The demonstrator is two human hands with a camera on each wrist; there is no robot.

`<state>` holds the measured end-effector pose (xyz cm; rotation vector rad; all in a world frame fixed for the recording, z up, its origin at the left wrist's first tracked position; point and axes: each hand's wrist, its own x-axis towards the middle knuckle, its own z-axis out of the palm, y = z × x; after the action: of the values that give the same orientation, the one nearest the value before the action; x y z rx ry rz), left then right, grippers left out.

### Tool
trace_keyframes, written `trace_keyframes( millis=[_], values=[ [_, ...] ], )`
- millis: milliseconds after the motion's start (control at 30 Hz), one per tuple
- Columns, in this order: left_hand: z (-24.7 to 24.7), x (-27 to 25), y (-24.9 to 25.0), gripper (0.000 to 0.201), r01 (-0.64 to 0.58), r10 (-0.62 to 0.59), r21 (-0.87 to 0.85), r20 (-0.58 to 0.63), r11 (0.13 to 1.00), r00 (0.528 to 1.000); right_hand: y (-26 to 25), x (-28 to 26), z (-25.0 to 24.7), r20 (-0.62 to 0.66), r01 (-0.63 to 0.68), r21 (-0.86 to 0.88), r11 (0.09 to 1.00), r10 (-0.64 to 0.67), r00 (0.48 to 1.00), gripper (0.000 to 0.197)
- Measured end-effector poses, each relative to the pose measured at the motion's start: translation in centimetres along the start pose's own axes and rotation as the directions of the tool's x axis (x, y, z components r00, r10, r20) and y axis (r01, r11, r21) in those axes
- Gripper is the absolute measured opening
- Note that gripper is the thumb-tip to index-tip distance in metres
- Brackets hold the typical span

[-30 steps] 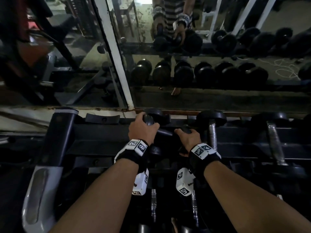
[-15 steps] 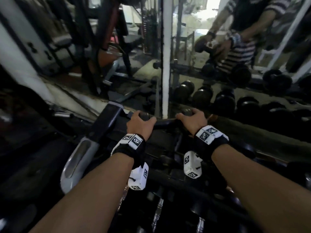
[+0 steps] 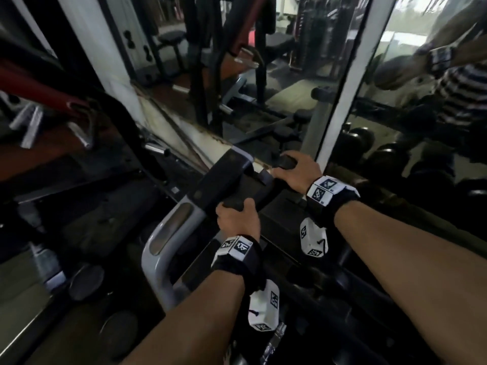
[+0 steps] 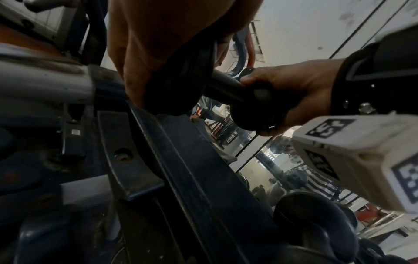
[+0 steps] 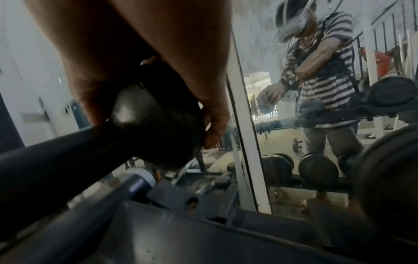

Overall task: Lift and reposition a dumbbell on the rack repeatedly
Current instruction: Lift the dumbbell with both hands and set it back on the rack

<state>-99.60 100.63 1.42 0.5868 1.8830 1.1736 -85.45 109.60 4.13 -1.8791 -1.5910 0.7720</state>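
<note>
A black dumbbell (image 3: pixel 257 191) hangs just over the left end of the rack's (image 3: pixel 168 233) top tier, one end pointing at the mirror. My left hand (image 3: pixel 237 219) grips its near head (image 4: pixel 178 85) from above. My right hand (image 3: pixel 297 172) grips the far head (image 5: pixel 156 125), fingers curled over its rim. Between the two heads the bare handle (image 4: pixel 224 85) shows in the left wrist view. The heads hang slightly above the rack's dark rail (image 4: pixel 181 160), though I cannot tell whether they touch.
A mirror with a white post (image 3: pixel 342 101) stands right behind the rack. More dumbbells (image 4: pixel 316 223) fill the top tier to the right, and chrome handles (image 3: pixel 274 341) show on the lower tier. Gym machines (image 3: pixel 39 96) and floor plates (image 3: pixel 87 281) crowd the left.
Both hands have carried the dumbbell left along the top tier to the rack's end post. It has turned, so my right hand is now farther away than my left. My head has turned left.
</note>
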Motion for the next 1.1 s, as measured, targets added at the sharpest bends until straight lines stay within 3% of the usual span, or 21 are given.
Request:
trace_keyframes(
  millis=[233, 467, 1100],
  values=[
    [2.8, 4.8, -2.1, 0.069, 0.107, -0.107, 0.007, -0.015, 0.994, 0.994, 3.5, 4.8, 4.4, 0.081, -0.074, -0.043, 0.996, 0.077, 0.994, 0.059],
    [4.4, 6.0, -2.2, 0.063, 0.11, -0.107, 0.033, -0.08, 0.993, 0.991, 4.5, 7.7, 6.0, 0.131, -0.057, -0.088, 0.994, 0.068, 0.989, 0.059],
    [3.9, 5.0, -1.8, 0.062, 0.07, -0.068, 0.074, -0.033, 0.995, 0.997, 4.1, 6.3, 5.2, 0.132, -0.078, -0.041, 0.996, 0.083, 0.988, 0.056]
  ],
)
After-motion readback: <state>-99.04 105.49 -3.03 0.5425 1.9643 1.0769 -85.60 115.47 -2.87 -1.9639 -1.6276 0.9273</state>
